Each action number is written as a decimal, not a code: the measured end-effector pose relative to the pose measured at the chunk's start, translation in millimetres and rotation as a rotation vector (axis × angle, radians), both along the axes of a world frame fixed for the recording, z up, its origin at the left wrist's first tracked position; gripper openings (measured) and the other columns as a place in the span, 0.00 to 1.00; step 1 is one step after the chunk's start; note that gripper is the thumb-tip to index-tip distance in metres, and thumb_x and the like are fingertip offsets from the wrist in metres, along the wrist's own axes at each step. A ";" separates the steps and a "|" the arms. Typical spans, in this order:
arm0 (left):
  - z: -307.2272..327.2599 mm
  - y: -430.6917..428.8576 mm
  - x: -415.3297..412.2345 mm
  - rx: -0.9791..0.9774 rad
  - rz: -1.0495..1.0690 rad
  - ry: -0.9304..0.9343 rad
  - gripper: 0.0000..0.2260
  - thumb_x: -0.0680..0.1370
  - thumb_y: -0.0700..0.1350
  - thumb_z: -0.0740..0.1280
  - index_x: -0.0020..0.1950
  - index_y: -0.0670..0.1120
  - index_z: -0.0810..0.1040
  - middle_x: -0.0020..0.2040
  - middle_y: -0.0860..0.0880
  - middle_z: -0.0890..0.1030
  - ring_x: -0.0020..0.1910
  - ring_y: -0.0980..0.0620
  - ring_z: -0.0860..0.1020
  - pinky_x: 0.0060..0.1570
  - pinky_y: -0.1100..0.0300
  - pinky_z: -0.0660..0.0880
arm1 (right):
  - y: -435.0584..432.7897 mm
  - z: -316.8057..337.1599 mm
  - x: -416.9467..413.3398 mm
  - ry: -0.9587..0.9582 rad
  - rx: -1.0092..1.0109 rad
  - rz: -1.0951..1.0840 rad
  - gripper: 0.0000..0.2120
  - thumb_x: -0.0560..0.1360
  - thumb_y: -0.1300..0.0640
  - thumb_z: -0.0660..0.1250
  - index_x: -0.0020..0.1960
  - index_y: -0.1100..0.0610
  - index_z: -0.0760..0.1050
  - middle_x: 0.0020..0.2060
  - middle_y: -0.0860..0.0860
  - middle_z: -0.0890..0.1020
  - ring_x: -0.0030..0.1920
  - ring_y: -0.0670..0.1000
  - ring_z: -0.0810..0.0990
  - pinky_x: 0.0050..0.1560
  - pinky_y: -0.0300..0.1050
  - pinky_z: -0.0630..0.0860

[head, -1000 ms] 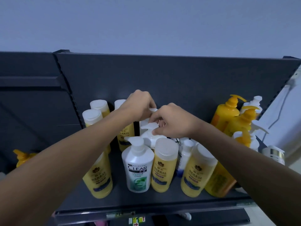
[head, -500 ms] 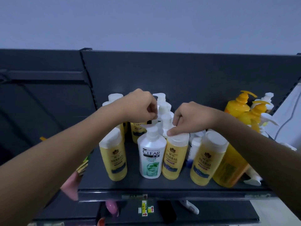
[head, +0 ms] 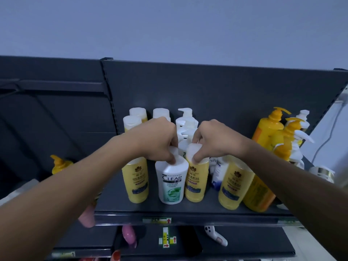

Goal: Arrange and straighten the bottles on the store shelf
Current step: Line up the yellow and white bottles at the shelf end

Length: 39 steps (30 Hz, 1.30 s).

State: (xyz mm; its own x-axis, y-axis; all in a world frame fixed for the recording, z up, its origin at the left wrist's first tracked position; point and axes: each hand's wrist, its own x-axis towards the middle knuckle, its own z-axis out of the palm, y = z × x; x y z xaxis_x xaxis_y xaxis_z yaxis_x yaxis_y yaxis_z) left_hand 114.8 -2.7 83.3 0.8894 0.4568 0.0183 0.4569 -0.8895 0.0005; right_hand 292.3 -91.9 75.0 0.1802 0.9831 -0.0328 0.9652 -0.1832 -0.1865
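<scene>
Both hands have come forward from the white pump bottles at the back to the front row since a second ago. Now the left hand (head: pixel 160 140) pinches the cap of the white CLEAR bottle (head: pixel 171 182), thumb pressed on its shoulder, while the right hand (head: pixel 212 140) grips the white cap of the yellow bottle (head: pixel 195 181) touching it on the right. Each hand is closed on its own bottle, and the two hands are close but not touching. Both bottles stand upright near the front edge of the shelf (head: pixel 188 216).

Behind the hands stand the white pump bottles (head: pixel 185 119); left of the left hand is another yellow bottle (head: pixel 136 182), and right of the right hand a third yellow bottle (head: pixel 234 187) leans, with orange pump bottles (head: pixel 269 129) beyond it.

The step in hand looks like squaring the front pair. Next would likely be turning labels forward and closing gaps, then uprighting the leaning bottle.
</scene>
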 end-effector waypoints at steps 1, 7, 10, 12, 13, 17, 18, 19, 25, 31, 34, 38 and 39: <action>0.0 -2.3 -4.7 0.001 -0.003 -0.005 0.17 0.70 0.59 0.77 0.54 0.52 0.87 0.45 0.55 0.87 0.46 0.54 0.82 0.45 0.53 0.82 | 2.4 0.2 -4.0 0.004 0.010 0.015 0.26 0.57 0.44 0.82 0.51 0.54 0.86 0.40 0.49 0.84 0.42 0.51 0.83 0.37 0.48 0.82; -0.8 -11.2 -29.9 -0.036 0.012 -0.016 0.15 0.69 0.59 0.77 0.52 0.54 0.87 0.41 0.55 0.85 0.42 0.55 0.81 0.41 0.54 0.81 | 28.2 -4.4 -33.0 -0.032 0.025 0.152 0.16 0.61 0.49 0.80 0.41 0.58 0.83 0.27 0.50 0.71 0.31 0.52 0.72 0.28 0.44 0.66; -0.6 -9.6 -39.5 -0.021 0.005 -0.037 0.16 0.70 0.60 0.77 0.54 0.55 0.87 0.42 0.55 0.86 0.44 0.54 0.81 0.42 0.55 0.81 | 46.0 -5.1 -44.3 -0.034 0.021 0.212 0.14 0.63 0.48 0.82 0.43 0.53 0.83 0.28 0.46 0.72 0.31 0.46 0.71 0.29 0.42 0.66; -0.6 -7.8 -43.6 -0.023 0.014 -0.049 0.16 0.70 0.60 0.76 0.56 0.56 0.87 0.44 0.55 0.86 0.45 0.54 0.81 0.43 0.56 0.80 | 56.9 -4.9 -49.8 -0.049 0.011 0.231 0.11 0.66 0.50 0.81 0.37 0.52 0.80 0.27 0.47 0.72 0.31 0.48 0.71 0.28 0.44 0.65; -1.5 -6.9 -44.7 -0.023 0.021 -0.056 0.17 0.70 0.60 0.76 0.56 0.56 0.87 0.44 0.54 0.86 0.45 0.54 0.80 0.44 0.56 0.80 | 63.5 -6.0 -51.1 -0.061 0.008 0.233 0.13 0.67 0.51 0.79 0.33 0.53 0.76 0.26 0.49 0.71 0.32 0.51 0.72 0.28 0.44 0.63; -6.9 -4.3 -45.1 -0.063 0.050 -0.096 0.17 0.69 0.60 0.77 0.54 0.55 0.88 0.44 0.54 0.86 0.45 0.53 0.81 0.43 0.53 0.82 | 86.2 -7.8 -53.7 -0.096 -0.008 0.225 0.11 0.70 0.56 0.74 0.34 0.55 0.73 0.32 0.54 0.72 0.41 0.60 0.78 0.30 0.45 0.62; -7.3 -4.5 -43.5 -0.075 0.050 -0.109 0.16 0.69 0.60 0.77 0.53 0.55 0.88 0.44 0.54 0.85 0.45 0.53 0.81 0.43 0.53 0.81 | 89.8 -7.6 -53.6 -0.094 -0.014 0.223 0.08 0.70 0.57 0.72 0.36 0.57 0.75 0.33 0.54 0.73 0.41 0.61 0.78 0.31 0.45 0.64; -7.2 -5.2 -40.7 -0.079 0.043 -0.117 0.14 0.69 0.59 0.77 0.52 0.55 0.88 0.43 0.55 0.84 0.44 0.53 0.80 0.42 0.53 0.81 | 93.0 -7.8 -52.9 -0.089 -0.017 0.219 0.05 0.70 0.59 0.69 0.38 0.60 0.75 0.33 0.55 0.73 0.39 0.61 0.77 0.31 0.45 0.64; -12.6 -6.3 -10.3 -0.074 -0.025 -0.161 0.16 0.68 0.60 0.76 0.50 0.53 0.88 0.40 0.54 0.85 0.42 0.53 0.81 0.40 0.54 0.81 | 87.7 16.0 -33.4 -0.031 0.071 0.187 0.20 0.71 0.61 0.72 0.63 0.55 0.81 0.51 0.51 0.83 0.56 0.54 0.81 0.52 0.50 0.80; -9.6 -14.5 30.7 -0.047 -0.081 -0.193 0.14 0.70 0.58 0.76 0.51 0.52 0.88 0.29 0.58 0.73 0.32 0.56 0.71 0.33 0.60 0.69 | 30.4 65.5 27.1 -0.010 0.113 0.057 0.22 0.66 0.49 0.82 0.59 0.51 0.83 0.46 0.44 0.85 0.47 0.44 0.84 0.55 0.47 0.82; -9.6 -18.1 52.4 -0.040 -0.106 -0.191 0.14 0.69 0.58 0.76 0.50 0.51 0.88 0.31 0.57 0.77 0.34 0.56 0.73 0.36 0.59 0.73 | -2.3 74.2 54.8 -0.038 0.006 -0.032 0.23 0.66 0.45 0.82 0.58 0.49 0.84 0.45 0.42 0.86 0.46 0.42 0.84 0.56 0.46 0.82; -13.4 -17.2 71.4 -0.067 -0.078 -0.188 0.13 0.68 0.57 0.76 0.47 0.52 0.89 0.34 0.52 0.85 0.38 0.54 0.80 0.39 0.52 0.81 | -39.1 71.2 79.0 -0.051 -0.138 -0.105 0.23 0.65 0.41 0.81 0.57 0.47 0.84 0.43 0.39 0.86 0.48 0.41 0.84 0.56 0.46 0.81; -14.8 -16.6 74.2 -0.060 -0.076 -0.186 0.13 0.68 0.58 0.75 0.45 0.51 0.89 0.33 0.51 0.84 0.36 0.54 0.80 0.37 0.52 0.81 | -45.8 68.2 81.8 -0.053 -0.168 -0.113 0.23 0.65 0.40 0.81 0.56 0.47 0.84 0.43 0.39 0.86 0.48 0.41 0.84 0.56 0.46 0.81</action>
